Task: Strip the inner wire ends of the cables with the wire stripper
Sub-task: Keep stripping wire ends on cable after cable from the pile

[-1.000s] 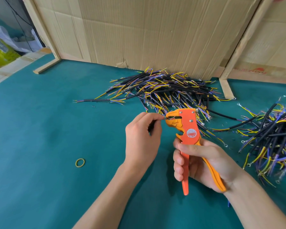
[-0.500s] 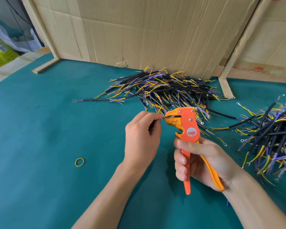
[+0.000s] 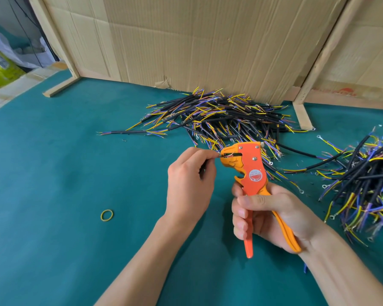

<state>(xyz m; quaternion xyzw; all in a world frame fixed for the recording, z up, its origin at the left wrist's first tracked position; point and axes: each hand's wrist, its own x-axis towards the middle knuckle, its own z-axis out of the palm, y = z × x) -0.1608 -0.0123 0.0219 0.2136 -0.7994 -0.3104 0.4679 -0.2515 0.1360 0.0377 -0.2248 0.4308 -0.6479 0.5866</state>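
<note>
I see teal mat [image 3: 53, 173], cardboard wall [image 3: 197, 40] behind. Left hand [image 3: 189, 186] pinches wire end [image 3: 217, 156] at stripper mouth; right hand [image 3: 268, 215] grips orange wire stripper [image 3: 251, 171] handles, head up.

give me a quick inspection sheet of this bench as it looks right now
surface: green mat, bare patches show no damage
job's things: orange wire stripper held upright, its head at the wire ends fed in from the left
clutter: yellow rubber band lying loose on the mat
grippers: left hand pinches a cable at the stripper's mouth; right hand grips the handles
cables: middle pile against the cardboard; second pile at the right edge; some ends carry ring terminals
surroundings: cardboard wall with wooden battens; bags beyond the mat at far left
</note>
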